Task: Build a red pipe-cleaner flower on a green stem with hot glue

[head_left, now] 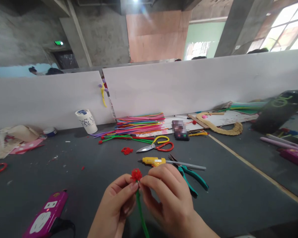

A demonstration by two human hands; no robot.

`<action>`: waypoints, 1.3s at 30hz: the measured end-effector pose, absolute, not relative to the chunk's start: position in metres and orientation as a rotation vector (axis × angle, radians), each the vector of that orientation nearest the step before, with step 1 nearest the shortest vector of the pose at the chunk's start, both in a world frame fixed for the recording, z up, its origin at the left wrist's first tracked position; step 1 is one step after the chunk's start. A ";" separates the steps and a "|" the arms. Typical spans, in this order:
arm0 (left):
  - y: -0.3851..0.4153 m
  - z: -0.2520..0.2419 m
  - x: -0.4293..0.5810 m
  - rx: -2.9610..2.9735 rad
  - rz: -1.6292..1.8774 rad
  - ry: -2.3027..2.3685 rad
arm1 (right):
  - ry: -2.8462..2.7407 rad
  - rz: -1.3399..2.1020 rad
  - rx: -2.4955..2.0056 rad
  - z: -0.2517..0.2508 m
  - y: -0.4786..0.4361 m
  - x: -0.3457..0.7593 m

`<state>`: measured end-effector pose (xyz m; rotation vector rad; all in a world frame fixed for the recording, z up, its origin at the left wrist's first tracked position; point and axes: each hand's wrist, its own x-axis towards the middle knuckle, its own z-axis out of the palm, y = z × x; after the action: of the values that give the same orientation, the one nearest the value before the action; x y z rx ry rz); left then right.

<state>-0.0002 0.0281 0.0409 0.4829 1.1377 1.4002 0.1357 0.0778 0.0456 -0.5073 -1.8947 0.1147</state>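
Note:
A pipe-cleaner flower with a fluffy red head (136, 174) and a green stem (140, 211) is upright between my two hands. My left hand (118, 201) pinches it just below the red head, thumb and forefinger closed. My right hand (167, 195) has its fingertips closed at the other side of the head's base; part of that grip is hidden behind the fingers. Just beyond my hands lie a yellow hot glue gun (154, 161) with a clear glue stick and teal-handled pliers (194, 178). Scissors (155, 145) with yellow and red handles rest farther back, beside red pipe-cleaner pieces (127, 151).
Bundled coloured pipe cleaners (141, 124) lie along the white partition (188, 82). A white paper cup (86, 121) stands at back left. A magenta device (47, 215) is at front left, a dark bottle (275, 112) at right. A phone (180, 130) lies beyond the scissors.

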 end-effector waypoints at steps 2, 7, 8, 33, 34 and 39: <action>0.027 0.043 0.003 0.499 1.404 1.149 | -1.913 0.064 -0.491 0.044 0.078 0.135; 0.025 0.046 0.005 0.562 1.398 1.192 | -1.950 -0.013 -0.469 0.045 0.079 0.136; 0.025 0.045 0.004 0.559 1.399 1.192 | -1.950 -0.028 -0.462 0.045 0.079 0.136; 0.024 0.047 -0.004 1.030 1.452 1.338 | -1.914 0.119 -0.368 0.043 0.078 0.141; 0.024 0.045 -0.005 1.211 1.491 1.401 | -1.864 0.213 -0.395 0.045 0.078 0.142; 0.023 0.040 -0.009 1.810 1.631 1.522 | -1.730 0.561 -0.512 0.056 0.082 0.147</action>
<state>-0.0090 0.0234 0.0402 1.8101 1.5220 1.6306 0.1469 0.0821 0.0565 -0.5118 -1.7297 0.5612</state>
